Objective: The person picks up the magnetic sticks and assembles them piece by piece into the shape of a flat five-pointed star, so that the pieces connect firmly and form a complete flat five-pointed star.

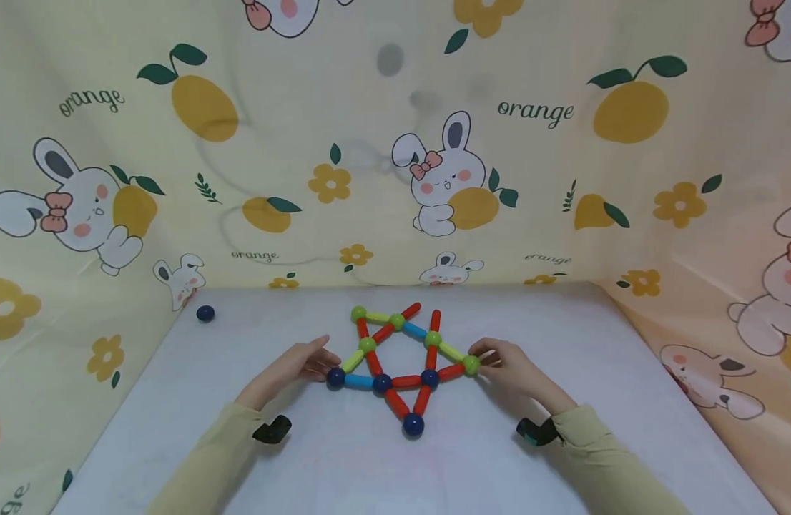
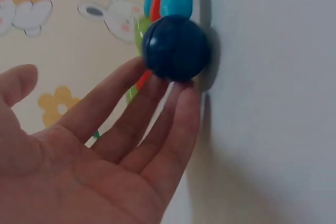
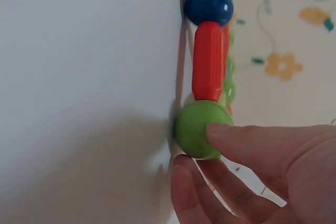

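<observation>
A flat star-like figure of rods and balls lies on the white table, with red rods (image 1: 406, 382), blue rods (image 1: 358, 382) and yellow-green rods (image 1: 450, 351) between green and dark blue balls. My left hand (image 1: 308, 359) is at its left corner. In the left wrist view its extended fingers touch the dark blue ball (image 2: 176, 48) from beneath, the thumb held well away. At the right corner my right hand (image 1: 505, 365) pinches the green ball (image 3: 202, 129) between thumb and fingers. Another dark blue ball (image 1: 413, 425) forms the near point. Two red rods (image 1: 436, 320) at the far side have free ends.
One loose dark blue ball (image 1: 205, 313) sits near the table's far left corner. A cloth printed with rabbits and oranges (image 1: 331, 236) hangs behind the white table (image 1: 344, 465) and along both sides.
</observation>
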{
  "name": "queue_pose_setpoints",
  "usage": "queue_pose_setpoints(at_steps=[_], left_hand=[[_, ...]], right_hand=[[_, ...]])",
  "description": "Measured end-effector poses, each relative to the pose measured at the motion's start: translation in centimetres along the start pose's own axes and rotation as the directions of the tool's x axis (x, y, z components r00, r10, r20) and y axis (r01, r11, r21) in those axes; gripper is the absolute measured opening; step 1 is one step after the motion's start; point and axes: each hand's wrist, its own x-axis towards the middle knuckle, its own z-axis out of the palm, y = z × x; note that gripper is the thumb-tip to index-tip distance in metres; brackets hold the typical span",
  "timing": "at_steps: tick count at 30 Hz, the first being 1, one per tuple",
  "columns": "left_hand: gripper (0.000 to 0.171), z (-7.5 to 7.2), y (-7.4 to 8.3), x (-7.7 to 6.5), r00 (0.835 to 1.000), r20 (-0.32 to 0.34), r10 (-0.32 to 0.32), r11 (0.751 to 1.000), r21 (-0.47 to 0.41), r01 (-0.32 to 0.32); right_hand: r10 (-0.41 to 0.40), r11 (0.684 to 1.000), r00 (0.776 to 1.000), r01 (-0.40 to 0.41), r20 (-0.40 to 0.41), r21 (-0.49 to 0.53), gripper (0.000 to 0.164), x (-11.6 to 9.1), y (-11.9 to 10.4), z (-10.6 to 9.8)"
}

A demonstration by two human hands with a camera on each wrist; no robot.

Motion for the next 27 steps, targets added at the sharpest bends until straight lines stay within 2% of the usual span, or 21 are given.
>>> queue_pose_setpoints(at_steps=[2,5,10,14,18,22,27], left_hand=[[0.077,0.7,0.0,-0.9,0.999,0.047,0.004,0.999,-0.033,-0.003],[0.079,2.0,0.0,-1.9,0.992,0.129,0.008,0.991,-0.136,0.010],[0.083,4.1,-0.1,-2.9,0.964,0.265,0.027,0.949,-0.310,0.059],[0.076,5.2,0.0,-3.2,0.943,0.328,0.053,0.928,-0.365,0.075],[0.078,5.7,0.1,-3.5,0.938,0.342,0.056,0.920,-0.382,0.084],[0.082,6.1,0.1,-3.4,0.937,0.345,0.055,0.917,-0.388,0.089],[0.079,6.7,0.0,-3.5,0.932,0.357,0.064,0.901,-0.422,0.100]], right_hand=[[0.012,1.000,1.000,-0.012,-0.013,-0.006,0.023,1.3,0.5,-0.6],[0.064,0.998,0.998,-0.064,-0.021,0.021,0.023,3.3,1.2,-1.3],[0.127,0.989,0.992,-0.126,-0.011,0.083,0.024,5.9,1.9,-2.0],[0.134,0.983,0.991,-0.134,0.009,0.124,0.029,6.8,2.0,-2.3],[0.154,0.972,0.987,-0.161,0.052,0.172,0.036,6.0,1.9,-2.4],[0.155,0.967,0.981,-0.175,0.119,0.184,0.044,3.1,1.0,-1.9],[0.099,0.960,0.965,-0.157,0.244,0.232,0.048,-0.6,-0.3,-0.8]])
